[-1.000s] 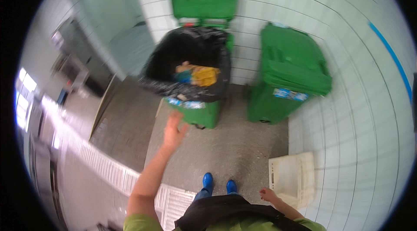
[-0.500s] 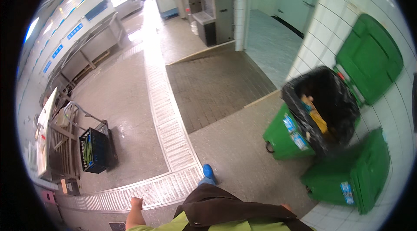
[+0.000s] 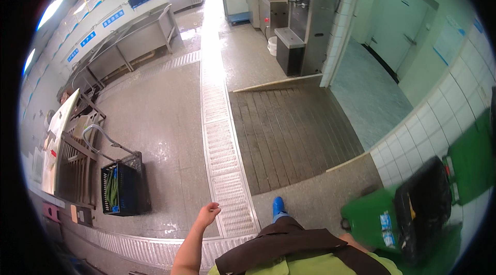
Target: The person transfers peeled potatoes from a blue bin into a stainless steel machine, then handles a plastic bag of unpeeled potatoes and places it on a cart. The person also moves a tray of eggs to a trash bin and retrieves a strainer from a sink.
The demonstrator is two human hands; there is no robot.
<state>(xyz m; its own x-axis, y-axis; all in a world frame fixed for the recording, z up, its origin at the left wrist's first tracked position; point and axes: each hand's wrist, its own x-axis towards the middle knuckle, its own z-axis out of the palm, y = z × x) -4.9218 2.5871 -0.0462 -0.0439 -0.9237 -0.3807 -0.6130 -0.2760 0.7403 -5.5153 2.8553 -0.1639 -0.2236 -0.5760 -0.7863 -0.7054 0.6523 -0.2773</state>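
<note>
My left hand [image 3: 208, 214] swings out in front of my body above the metal drain grating, holding nothing, its fingers loosely bent and slightly apart. Only a little of my right arm [image 3: 354, 242] shows beside my brown apron [image 3: 279, 244]; the fingers on that side are hidden. My blue boot [image 3: 279, 205] is on the floor just right of the grating. To the left, a black crate [image 3: 124, 192] of long green vegetables [image 3: 111, 189] rests on a trolley with a bent grey handle [image 3: 93, 135].
Green wheeled bins [image 3: 369, 215], one lined with a black bag [image 3: 426, 202], stand close on my right. A drain grating [image 3: 219, 146] runs ahead beside a ribbed ramp [image 3: 294, 135]. Steel sinks [image 3: 137, 42] line the left wall; a steel machine [image 3: 315, 27] stands by the doorway.
My view has moved forward and turned, so the bins shift to the lower right. My left hand has risen forward. More of the doorway and steel machine shows.
</note>
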